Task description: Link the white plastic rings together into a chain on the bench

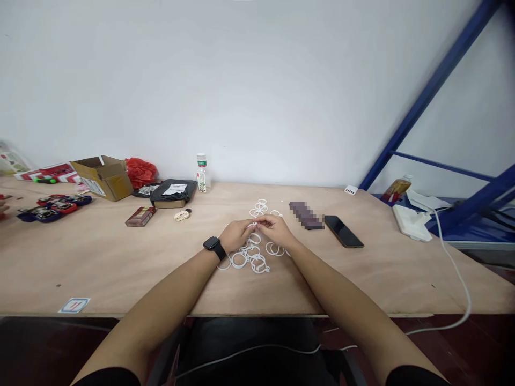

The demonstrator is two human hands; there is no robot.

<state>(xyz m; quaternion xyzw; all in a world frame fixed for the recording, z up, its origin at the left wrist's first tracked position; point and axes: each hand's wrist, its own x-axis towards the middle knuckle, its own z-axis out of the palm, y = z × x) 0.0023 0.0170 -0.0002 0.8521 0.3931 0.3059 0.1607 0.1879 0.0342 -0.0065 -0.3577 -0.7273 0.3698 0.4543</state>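
My left hand (236, 235), with a black watch (214, 246) on its wrist, is closed at the middle of the table. Its fingers meet those of my right hand (277, 229), which is pinched closed. Between the fingertips of both hands shows a small part of a white ring (253, 224); the rest of it is hidden by the fingers. Several loose white plastic rings (238, 260) lie just below my hands, some with small clips. More white rings (261, 203) sit beyond my fingers, and a few (274, 249) lie by my right wrist.
To the right lie a phone (344, 231), a pixelated purple item (306, 215) and a white power adapter (411, 222) with a cable. On the left are a red-brown box (140, 216), a black parcel (174, 192), an open carton (102, 178) and a bottle (201, 172). Another person's fingers (3, 206) show at the left edge.
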